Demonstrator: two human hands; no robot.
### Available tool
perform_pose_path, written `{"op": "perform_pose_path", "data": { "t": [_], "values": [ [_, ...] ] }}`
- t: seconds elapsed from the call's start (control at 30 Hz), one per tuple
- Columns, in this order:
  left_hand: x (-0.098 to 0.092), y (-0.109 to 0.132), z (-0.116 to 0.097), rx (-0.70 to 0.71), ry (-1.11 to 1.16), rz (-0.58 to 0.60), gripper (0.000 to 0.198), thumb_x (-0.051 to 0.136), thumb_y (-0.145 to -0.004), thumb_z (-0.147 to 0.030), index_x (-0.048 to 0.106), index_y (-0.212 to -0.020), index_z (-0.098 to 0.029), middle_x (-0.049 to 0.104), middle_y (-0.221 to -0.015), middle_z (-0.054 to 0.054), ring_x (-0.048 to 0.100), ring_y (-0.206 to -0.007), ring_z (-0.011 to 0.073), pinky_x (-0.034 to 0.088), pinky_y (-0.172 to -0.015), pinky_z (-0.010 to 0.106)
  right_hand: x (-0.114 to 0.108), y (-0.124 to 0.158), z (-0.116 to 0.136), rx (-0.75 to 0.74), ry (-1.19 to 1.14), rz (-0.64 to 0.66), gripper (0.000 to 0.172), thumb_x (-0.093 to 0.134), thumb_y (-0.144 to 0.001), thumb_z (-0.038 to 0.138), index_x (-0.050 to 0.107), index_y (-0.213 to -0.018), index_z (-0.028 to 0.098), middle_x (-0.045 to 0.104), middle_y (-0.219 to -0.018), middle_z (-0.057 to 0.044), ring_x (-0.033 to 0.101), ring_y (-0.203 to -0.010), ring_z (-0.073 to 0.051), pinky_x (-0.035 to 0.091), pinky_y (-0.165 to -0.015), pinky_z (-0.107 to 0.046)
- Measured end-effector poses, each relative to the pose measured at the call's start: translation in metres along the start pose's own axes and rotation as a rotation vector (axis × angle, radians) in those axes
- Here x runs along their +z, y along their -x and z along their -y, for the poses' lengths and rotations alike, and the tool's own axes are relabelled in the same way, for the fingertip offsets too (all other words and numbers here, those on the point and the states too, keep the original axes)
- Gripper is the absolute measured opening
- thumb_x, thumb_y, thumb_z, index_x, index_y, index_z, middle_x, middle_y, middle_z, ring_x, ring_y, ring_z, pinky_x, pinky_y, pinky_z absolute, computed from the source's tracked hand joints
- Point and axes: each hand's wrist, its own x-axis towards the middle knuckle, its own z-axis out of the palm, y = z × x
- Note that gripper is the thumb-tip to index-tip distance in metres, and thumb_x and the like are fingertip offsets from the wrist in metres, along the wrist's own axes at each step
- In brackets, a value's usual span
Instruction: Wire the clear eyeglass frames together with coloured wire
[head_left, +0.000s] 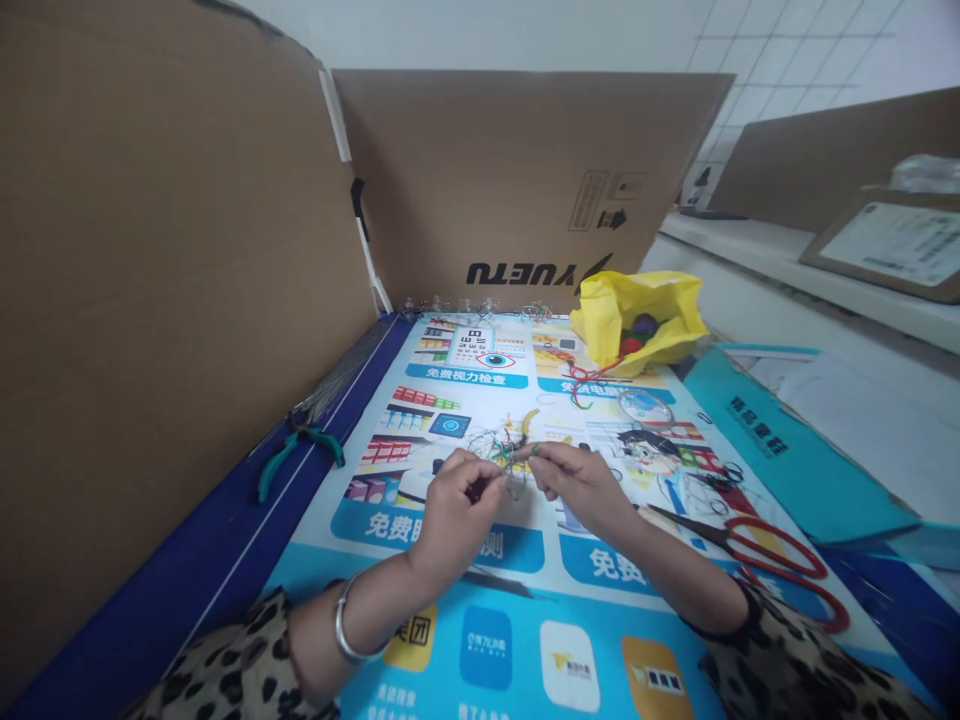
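Observation:
Above the middle of the printed sheet, my left hand (459, 508) is closed in a pinch with thumb and forefinger together. My right hand (576, 485) faces it, index finger reaching left and the other fingers curled in. Between the fingertips of both hands is a small tangle of thin wire (516, 484) with green bits. Its exact shape is too fine to make out. Just beyond lie more loose wires (487, 442) and a short yellow strip (530, 420).
Teal-handled pliers (300, 452) lie at left, red-handled scissors (757, 545) at right. A yellow bag (667, 300) holding coloured balls stands at the back, near red cord (581, 385) and a clear ring (646, 408). Cardboard panels (525, 170) rise behind and at left.

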Motion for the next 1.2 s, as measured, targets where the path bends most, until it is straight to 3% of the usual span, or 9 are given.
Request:
{"op": "perform_pose_path", "data": {
  "t": [0.13,0.23,0.3,0.43,0.67,0.8,0.87,1.0,1.2],
  "values": [
    [0.003,0.004,0.003,0.139,-0.076,0.011,0.008,0.056,-0.076,-0.016,0.063,-0.072,-0.016,0.053,-0.071,0.002,0.052,-0.065,0.0102,0.042,-0.059,0.021,0.002,-0.002,-0.004,-0.127,0.179,0.041,0.027,0.047,-0.085,0.034,0.067,-0.098,0.020,0.067,-0.082,-0.005,0.061,-0.072,-0.016,0.048,-0.067,-0.027],
    [0.004,0.007,0.006,0.294,-0.173,0.056,0.010,0.053,-0.077,-0.012,0.062,-0.078,-0.016,0.052,-0.073,0.003,0.053,-0.069,0.0112,0.043,-0.062,0.022,0.003,-0.003,-0.006,-0.168,0.252,0.090,0.024,0.048,-0.084,0.029,0.067,-0.094,0.021,0.068,-0.093,-0.006,0.062,-0.088,-0.020,0.046,-0.079,-0.031],
    [0.003,0.008,0.008,0.364,-0.246,0.093,0.012,0.051,-0.077,-0.011,0.061,-0.080,-0.016,0.052,-0.074,0.003,0.053,-0.069,0.0117,0.043,-0.061,0.022,0.004,-0.003,-0.006,-0.092,0.201,0.115,0.021,0.047,-0.083,0.029,0.066,-0.088,0.019,0.068,-0.081,-0.004,0.062,-0.074,-0.017,0.047,-0.068,-0.029],
    [-0.001,0.003,0.008,0.371,-0.313,0.062,0.010,0.050,-0.078,-0.013,0.058,-0.081,-0.017,0.053,-0.078,0.003,0.053,-0.067,0.0108,0.044,-0.059,0.021,0.005,-0.004,-0.005,0.114,-0.142,0.136,0.022,0.051,-0.080,0.037,0.061,-0.081,0.018,0.052,-0.052,0.004,0.047,-0.044,-0.009,0.038,-0.046,-0.022],
    [-0.004,-0.002,0.011,0.369,-0.406,0.066,0.009,0.049,-0.078,-0.014,0.055,-0.082,-0.019,0.058,-0.092,0.004,0.057,-0.072,0.0114,0.046,-0.060,0.021,0.011,-0.004,-0.015,0.256,-0.653,0.128,0.024,0.065,-0.072,0.039,0.057,-0.075,0.016,0.049,-0.048,0.006,0.041,-0.039,-0.006,0.024,-0.039,-0.019],
    [-0.003,-0.002,0.014,0.342,-0.353,0.074,0.009,0.050,-0.076,-0.012,0.056,-0.080,-0.019,0.059,-0.096,0.004,0.059,-0.083,0.0138,0.047,-0.063,0.022,0.010,-0.005,-0.022,0.264,-0.731,0.182,0.025,0.067,-0.071,0.039,0.059,-0.077,0.016,0.047,-0.049,0.006,0.039,-0.040,-0.005,0.026,-0.040,-0.019],
    [-0.003,-0.004,0.016,0.320,-0.318,0.074,0.010,0.051,-0.075,-0.011,0.057,-0.080,-0.019,0.058,-0.097,0.005,0.058,-0.089,0.0154,0.048,-0.067,0.024,0.009,-0.005,-0.020,0.253,-0.595,0.147,0.025,0.065,-0.073,0.040,0.059,-0.075,0.016,0.048,-0.048,0.005,0.040,-0.040,-0.006,0.025,-0.039,-0.019],
    [-0.005,-0.010,0.020,0.278,-0.195,0.028,0.011,0.051,-0.076,-0.012,0.059,-0.081,-0.017,0.054,-0.095,0.007,0.056,-0.090,0.0158,0.049,-0.068,0.025,0.008,-0.003,-0.010,0.149,-0.311,-0.069,0.025,0.057,-0.079,0.040,0.062,-0.079,0.015,0.048,-0.051,0.005,0.044,-0.045,-0.007,0.032,-0.043,-0.020],
    [-0.009,-0.016,0.018,0.244,-0.049,0.001,0.009,0.054,-0.075,-0.013,0.062,-0.077,-0.016,0.053,-0.092,0.007,0.055,-0.084,0.0149,0.048,-0.061,0.023,0.005,-0.004,-0.010,0.089,-0.253,-0.264,0.029,0.053,-0.081,0.040,0.062,-0.091,0.015,0.048,-0.055,0.004,0.044,-0.049,-0.009,0.039,-0.049,-0.023]
  ]
}}
